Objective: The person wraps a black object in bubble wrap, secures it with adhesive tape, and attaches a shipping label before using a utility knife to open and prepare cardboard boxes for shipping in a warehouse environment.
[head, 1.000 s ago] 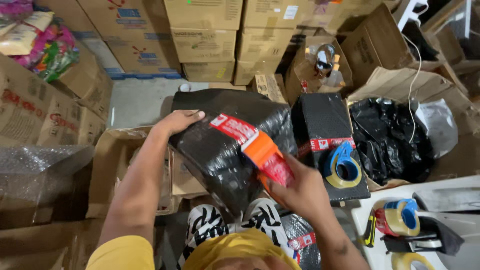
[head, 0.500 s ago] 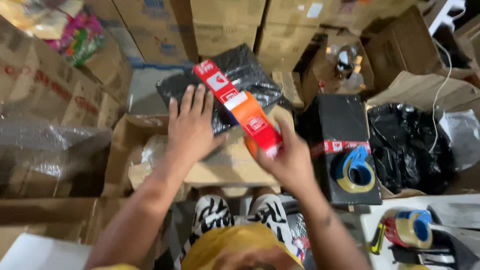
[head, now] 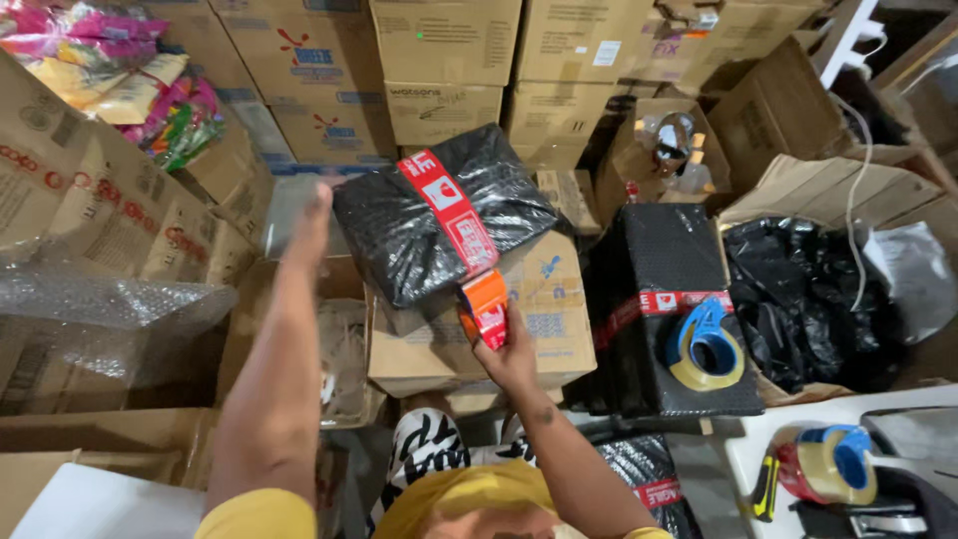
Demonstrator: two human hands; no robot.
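Note:
A black wrapped parcel (head: 419,225) lies tilted on a brown cardboard box (head: 554,324) in front of me. A strip of red tape (head: 447,212) runs over its top and down its near side. My right hand (head: 511,351) grips an orange tape dispenser (head: 485,305) at the parcel's lower near edge, where the tape ends. My left hand (head: 313,214) is blurred and pressed against the parcel's left side, holding it steady.
To the right sits a second black parcel (head: 659,260) with a blue tape dispenser (head: 705,345) on it. Black bags (head: 808,299) fill an open box beyond. Tape rolls (head: 828,464) lie on a white table corner. Bubble wrap (head: 100,299) lies left and stacked cartons (head: 439,60) stand behind.
The parcel has been turned and pushed farther away. My left hand slid from its top to its left side. My right hand drew the tape dispenser down over the near edge.

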